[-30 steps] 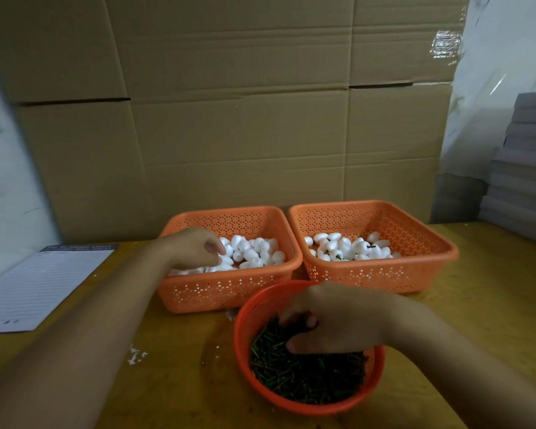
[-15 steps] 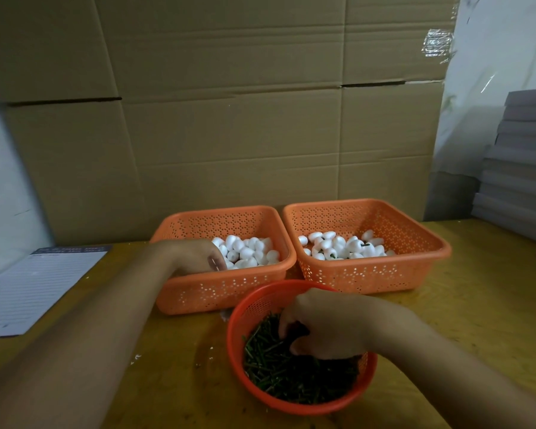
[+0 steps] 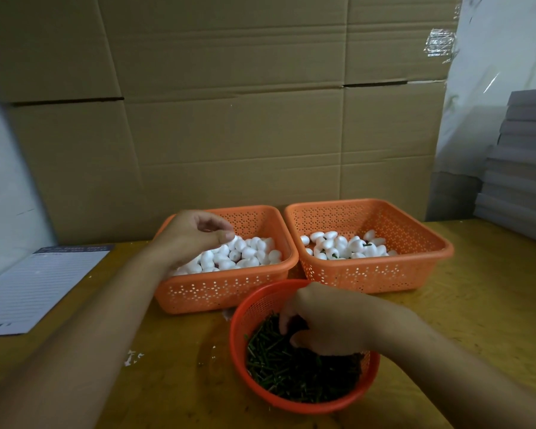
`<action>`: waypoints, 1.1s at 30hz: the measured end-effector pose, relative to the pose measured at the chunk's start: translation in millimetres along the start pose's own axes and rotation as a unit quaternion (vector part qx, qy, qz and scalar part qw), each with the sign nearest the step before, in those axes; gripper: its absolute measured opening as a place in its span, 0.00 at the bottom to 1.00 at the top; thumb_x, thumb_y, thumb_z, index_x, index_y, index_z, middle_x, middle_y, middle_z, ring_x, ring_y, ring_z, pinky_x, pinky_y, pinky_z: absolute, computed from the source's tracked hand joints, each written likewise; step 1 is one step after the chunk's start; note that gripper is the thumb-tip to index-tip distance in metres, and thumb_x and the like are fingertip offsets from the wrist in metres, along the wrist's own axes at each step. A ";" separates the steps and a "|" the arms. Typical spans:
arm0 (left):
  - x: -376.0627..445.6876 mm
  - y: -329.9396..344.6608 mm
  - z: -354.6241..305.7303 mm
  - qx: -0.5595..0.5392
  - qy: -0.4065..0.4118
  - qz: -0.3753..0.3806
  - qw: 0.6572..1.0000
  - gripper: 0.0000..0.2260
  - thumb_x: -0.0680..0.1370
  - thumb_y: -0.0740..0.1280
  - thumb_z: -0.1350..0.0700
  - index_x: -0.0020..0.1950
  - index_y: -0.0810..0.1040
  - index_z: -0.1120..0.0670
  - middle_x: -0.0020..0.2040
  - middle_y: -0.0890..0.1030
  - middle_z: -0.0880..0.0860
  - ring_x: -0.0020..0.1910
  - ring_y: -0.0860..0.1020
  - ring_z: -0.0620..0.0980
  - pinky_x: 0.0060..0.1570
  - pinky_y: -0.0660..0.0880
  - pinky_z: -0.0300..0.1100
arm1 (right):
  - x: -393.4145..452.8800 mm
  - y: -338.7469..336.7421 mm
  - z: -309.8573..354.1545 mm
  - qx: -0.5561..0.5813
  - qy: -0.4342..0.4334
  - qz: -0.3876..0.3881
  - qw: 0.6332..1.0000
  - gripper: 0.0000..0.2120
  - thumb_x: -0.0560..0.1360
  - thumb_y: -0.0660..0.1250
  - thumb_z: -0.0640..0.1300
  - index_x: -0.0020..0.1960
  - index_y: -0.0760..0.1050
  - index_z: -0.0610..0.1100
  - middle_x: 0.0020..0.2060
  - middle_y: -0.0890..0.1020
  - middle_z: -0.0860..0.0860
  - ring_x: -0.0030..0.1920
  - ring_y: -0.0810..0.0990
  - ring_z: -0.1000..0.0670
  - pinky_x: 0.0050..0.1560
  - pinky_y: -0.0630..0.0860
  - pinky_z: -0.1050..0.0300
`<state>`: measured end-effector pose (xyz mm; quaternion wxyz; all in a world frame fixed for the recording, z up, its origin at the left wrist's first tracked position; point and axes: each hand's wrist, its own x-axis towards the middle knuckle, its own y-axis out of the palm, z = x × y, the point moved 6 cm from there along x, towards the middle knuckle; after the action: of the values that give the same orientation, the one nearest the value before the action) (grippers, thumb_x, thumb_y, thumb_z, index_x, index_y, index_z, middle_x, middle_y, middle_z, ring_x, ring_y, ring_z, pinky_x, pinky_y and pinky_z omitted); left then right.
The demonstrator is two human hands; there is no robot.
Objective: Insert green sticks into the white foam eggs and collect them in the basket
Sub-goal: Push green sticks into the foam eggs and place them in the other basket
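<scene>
My left hand [image 3: 195,236] hovers over the left orange basket [image 3: 226,292], which is full of plain white foam eggs [image 3: 245,253]. Its fingers curl against the thumb in a pinch on a foam egg that is mostly hidden. My right hand [image 3: 328,320] reaches into the round red bowl [image 3: 245,308] of green sticks [image 3: 291,373], fingertips curled down and pinching sticks. The right orange basket [image 3: 378,274] holds white eggs with green sticks [image 3: 344,246] in them.
A lined paper sheet [image 3: 37,286] lies at the left on the yellow table [image 3: 477,305]. Cardboard boxes [image 3: 229,119] stand close behind the baskets. Grey stacked slabs [image 3: 520,168] sit at the right. White foam crumbs [image 3: 132,357] lie near my left forearm.
My left hand has lifted out of the egg pile with its fingers closed. My right hand stays in the stick bowl, fingers working among the sticks. The camera has shifted slightly.
</scene>
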<state>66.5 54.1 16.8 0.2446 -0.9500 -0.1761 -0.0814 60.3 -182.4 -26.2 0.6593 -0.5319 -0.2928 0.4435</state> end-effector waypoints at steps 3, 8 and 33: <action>-16.9 8.3 -16.9 -0.069 0.015 0.026 0.997 0.07 0.71 0.77 0.51 0.49 0.86 0.46 0.51 0.86 0.47 0.53 0.84 0.45 0.53 0.78 0.40 | 1.4 1.1 -1.5 0.002 0.000 -0.010 1.000 0.11 0.78 0.68 0.46 0.59 0.79 0.54 0.54 0.80 0.58 0.49 0.75 0.57 0.49 0.74 0.61; -50.9 36.6 -38.1 -0.221 0.017 0.109 0.969 0.12 0.75 0.69 0.46 0.54 0.85 0.50 0.50 0.85 0.55 0.41 0.82 0.47 0.33 0.76 0.36 | 2.3 2.2 -1.8 -0.001 -0.002 -0.013 1.000 0.11 0.78 0.68 0.47 0.60 0.79 0.54 0.53 0.79 0.58 0.48 0.74 0.59 0.49 0.73 0.62; -73.2 53.1 -46.6 -0.214 0.067 0.162 0.961 0.11 0.67 0.77 0.63 0.43 0.85 0.47 0.56 0.85 0.51 0.61 0.82 0.53 0.59 0.78 0.42 | 2.1 3.4 -3.1 0.006 -0.002 -0.002 1.000 0.11 0.78 0.69 0.46 0.60 0.79 0.54 0.49 0.76 0.61 0.50 0.74 0.58 0.52 0.74 0.59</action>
<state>15.5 -34.0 16.4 0.0569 -0.9883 0.0185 -0.1399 63.0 -181.8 -30.4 0.6626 -0.5267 -0.2926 0.4449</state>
